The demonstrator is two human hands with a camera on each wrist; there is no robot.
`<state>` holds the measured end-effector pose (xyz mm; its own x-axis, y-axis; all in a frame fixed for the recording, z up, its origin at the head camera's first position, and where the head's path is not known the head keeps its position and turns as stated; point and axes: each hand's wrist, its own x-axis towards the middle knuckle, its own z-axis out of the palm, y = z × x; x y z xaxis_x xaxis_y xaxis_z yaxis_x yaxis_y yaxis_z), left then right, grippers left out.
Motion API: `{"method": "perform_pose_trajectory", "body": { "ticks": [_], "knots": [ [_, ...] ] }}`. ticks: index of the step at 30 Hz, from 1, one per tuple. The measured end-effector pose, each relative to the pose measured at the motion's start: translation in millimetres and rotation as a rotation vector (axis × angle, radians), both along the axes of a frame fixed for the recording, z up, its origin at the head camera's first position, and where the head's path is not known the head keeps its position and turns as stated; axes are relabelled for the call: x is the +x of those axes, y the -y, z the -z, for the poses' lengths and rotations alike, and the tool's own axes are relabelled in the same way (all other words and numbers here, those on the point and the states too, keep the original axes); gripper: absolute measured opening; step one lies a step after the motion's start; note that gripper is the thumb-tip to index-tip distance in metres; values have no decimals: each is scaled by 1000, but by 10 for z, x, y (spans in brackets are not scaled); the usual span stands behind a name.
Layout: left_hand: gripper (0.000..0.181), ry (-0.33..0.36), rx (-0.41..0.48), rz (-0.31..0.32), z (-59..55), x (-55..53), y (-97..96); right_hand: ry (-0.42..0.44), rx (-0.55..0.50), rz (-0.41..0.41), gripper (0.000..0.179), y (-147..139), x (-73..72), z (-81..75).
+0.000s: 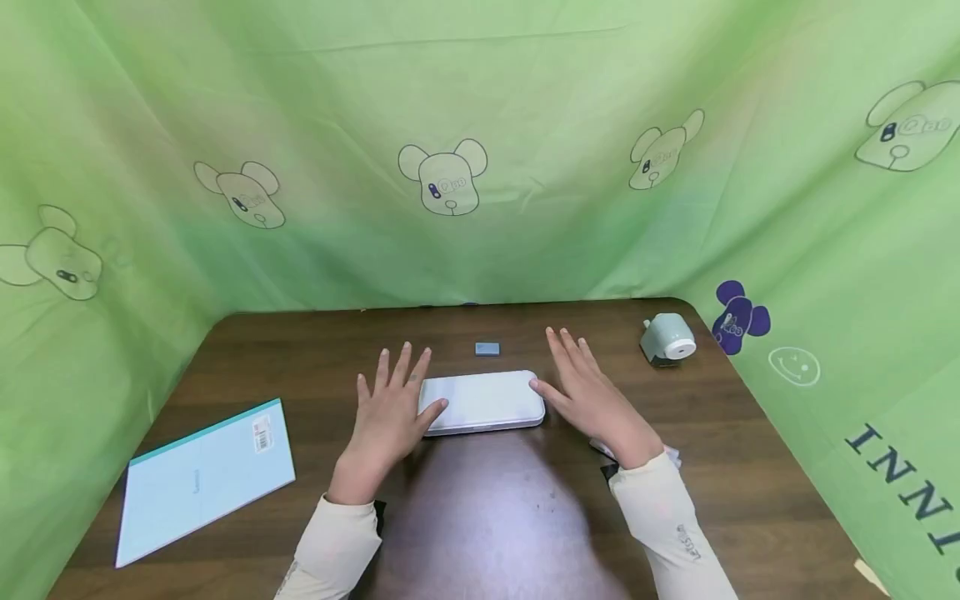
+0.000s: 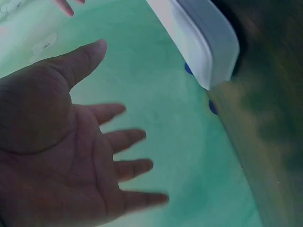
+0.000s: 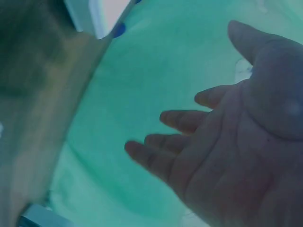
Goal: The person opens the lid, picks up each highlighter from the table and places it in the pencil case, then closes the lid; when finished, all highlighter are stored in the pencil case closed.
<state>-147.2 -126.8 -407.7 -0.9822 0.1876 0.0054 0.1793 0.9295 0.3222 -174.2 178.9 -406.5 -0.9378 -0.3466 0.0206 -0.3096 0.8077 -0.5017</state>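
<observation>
A white pencil case (image 1: 483, 400) with rounded corners lies flat on the dark wooden table, between the two hands. At its left end is my left hand (image 1: 388, 421), fingers straight and spread, the thumb overlapping the case in the head view. Over at the right end, my right hand (image 1: 596, 400) has its fingers extended, with the thumb tip by the case's corner. Both wrist views show bare palms, the left hand (image 2: 61, 137) and the right hand (image 3: 232, 146), apart from the case (image 2: 203, 47). Neither holds anything.
Behind the case lies a small blue eraser (image 1: 487, 349). A pale green pencil sharpener (image 1: 667, 339) stands at the back right. On the left is a light blue notebook (image 1: 210, 479). Something whitish, partly hidden, sits under the right wrist. Green curtain (image 1: 450, 258) surrounds the table.
</observation>
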Motion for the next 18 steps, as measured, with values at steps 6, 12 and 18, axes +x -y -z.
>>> {"method": "perform_pose_trajectory", "body": {
  "ticks": [6, 12, 18],
  "knots": [
    [69, 91, 171, 133, 83, -97, 163, 50, -118, -59, 85, -90, -142, 134],
    [66, 131, 233, 165, 231, -161, 188, 51, -124, -117, 75, -5, -240, 344],
    [70, 162, 239, 139, 353, -210, 164, 83, -185, -161, 85, -21, -308, 630]
  ]
}}
